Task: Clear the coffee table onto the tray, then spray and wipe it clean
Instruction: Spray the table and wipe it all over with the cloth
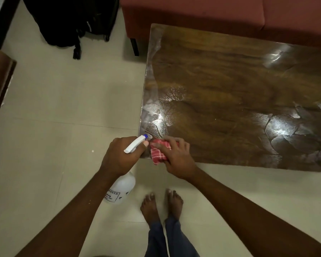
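Bare feet point(161, 204) stand on the floor at the near desk point(230, 93) corner. The left hand point(119, 156) grips the spray bottle point(122, 190), nozzle aimed at the wet corner; its label seems to read "SPRAYER". The right hand point(176, 156) presses the red checked cloth point(158, 151) there, ready to wipe. No tray shows.

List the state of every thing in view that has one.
Coffee table: bare of items, wet streaks and patches showing.
Spray bottle: held off the table's near corner, nozzle toward the tabletop.
Left hand: shut on the spray bottle.
Cloth: bunched, pressed on the near corner.
Right hand: shut on the cloth.
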